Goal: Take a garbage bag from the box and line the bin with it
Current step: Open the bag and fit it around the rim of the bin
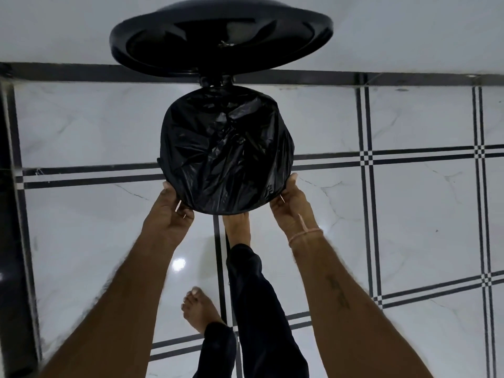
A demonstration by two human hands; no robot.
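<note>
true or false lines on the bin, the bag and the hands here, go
1. The black plastic garbage bag covers the mouth of the black bin. True.
2. The round black lid is shut. False: it stands open.
3. The left hand and the right hand grip the bag's near edge. True.
4. The right wrist is bare. False: it wears a thin pinkish band.

Garbage bag [226, 151]: thin crinkled glossy black plastic. Bin lid [221, 42]: smooth glossy black. Floor [409, 241]: polished marble-look tile.
</note>
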